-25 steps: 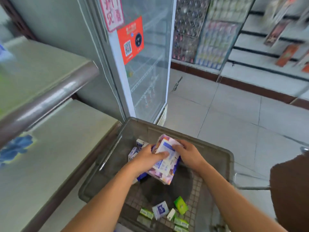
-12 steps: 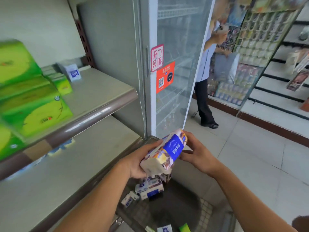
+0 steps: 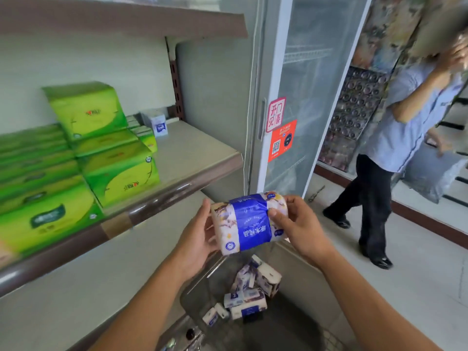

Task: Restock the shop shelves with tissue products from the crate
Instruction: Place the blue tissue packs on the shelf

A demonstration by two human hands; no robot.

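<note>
Tissue pack (image 3: 249, 222) gripped at both ends, left hand (image 3: 196, 240) and right hand (image 3: 301, 228) curled round it, crate (image 3: 291, 333) at 6 o'clock.

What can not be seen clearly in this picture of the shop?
- Head view: crate is cut off by the bottom edge, so its full contents are unknown.
- Tissue pack: its ends are covered by the left hand and right hand.
- Green tissue boxes: print blurred.
- Upper shelf: its top is hidden.

Green boxes (image 3: 38, 198) at left blur and run off the frame; the crate (image 3: 291, 330) is cut by the bottom edge; bystander (image 3: 395, 138) blurred at upper right
</note>
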